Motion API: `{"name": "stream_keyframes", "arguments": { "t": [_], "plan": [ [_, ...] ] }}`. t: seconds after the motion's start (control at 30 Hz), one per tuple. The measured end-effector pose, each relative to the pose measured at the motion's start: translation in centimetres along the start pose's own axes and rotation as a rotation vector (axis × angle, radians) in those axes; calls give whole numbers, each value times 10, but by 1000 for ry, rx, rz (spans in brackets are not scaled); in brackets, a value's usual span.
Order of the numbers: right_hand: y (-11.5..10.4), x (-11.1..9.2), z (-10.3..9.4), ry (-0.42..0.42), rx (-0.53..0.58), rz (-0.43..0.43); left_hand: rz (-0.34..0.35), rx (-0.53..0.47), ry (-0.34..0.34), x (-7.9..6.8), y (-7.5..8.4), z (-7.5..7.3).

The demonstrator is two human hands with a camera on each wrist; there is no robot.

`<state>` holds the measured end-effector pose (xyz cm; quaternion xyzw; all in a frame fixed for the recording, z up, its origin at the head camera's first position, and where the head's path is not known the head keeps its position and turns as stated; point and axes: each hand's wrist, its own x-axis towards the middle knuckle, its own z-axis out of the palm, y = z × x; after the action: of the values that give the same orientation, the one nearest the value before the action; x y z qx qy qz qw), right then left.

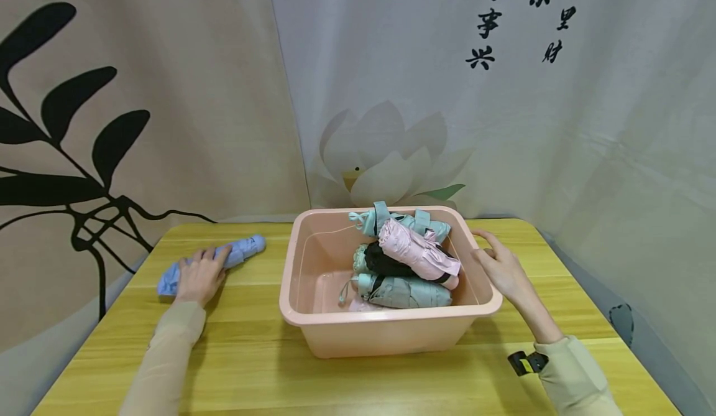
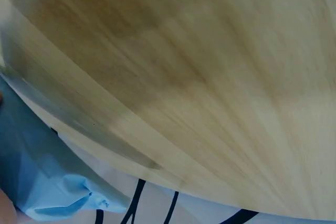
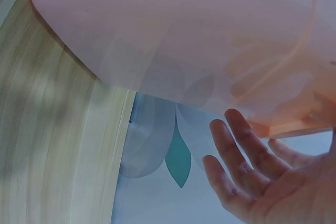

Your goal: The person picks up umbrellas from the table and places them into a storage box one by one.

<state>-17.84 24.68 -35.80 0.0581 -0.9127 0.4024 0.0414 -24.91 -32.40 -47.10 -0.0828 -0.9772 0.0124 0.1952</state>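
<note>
A blue folded umbrella (image 1: 246,249) lies slantwise at the left of the table, and my left hand (image 1: 200,276) grips it around the middle from above. One end of this umbrella (image 2: 47,166) fills the lower left of the left wrist view, with only bits of fingers beside it. My right hand (image 1: 503,270) is at the right side of a pink plastic tub (image 1: 391,335), its fingers (image 3: 241,169) spread and loosely bent near the wall. Inside the tub are a pink folded umbrella (image 1: 411,248) on top, a grey-green one (image 1: 411,291), a light blue one (image 1: 439,228) and a black one (image 1: 383,260).
The yellow wood-grain table (image 1: 240,366) carries the tub near its middle. A printed cloth (image 1: 224,92) with leaves, a lotus and black characters hangs behind it. A black strap with a buckle (image 1: 528,363) sits at my right cuff.
</note>
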Motion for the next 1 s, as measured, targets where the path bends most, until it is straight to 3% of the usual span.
{"name": "stream_keyframes", "arguments": {
  "t": [0.27,0.47,0.87,1.0],
  "plan": [
    [0,0,0,-2,5,0,54,31,129,-1,4,0],
    [1,1,1,0,4,-6,101,46,277,3,5,-3],
    [-1,0,0,8,17,-8,214,78,536,17,11,-20],
    [0,0,0,7,20,-7,260,88,548,23,15,-29]
  ]
}}
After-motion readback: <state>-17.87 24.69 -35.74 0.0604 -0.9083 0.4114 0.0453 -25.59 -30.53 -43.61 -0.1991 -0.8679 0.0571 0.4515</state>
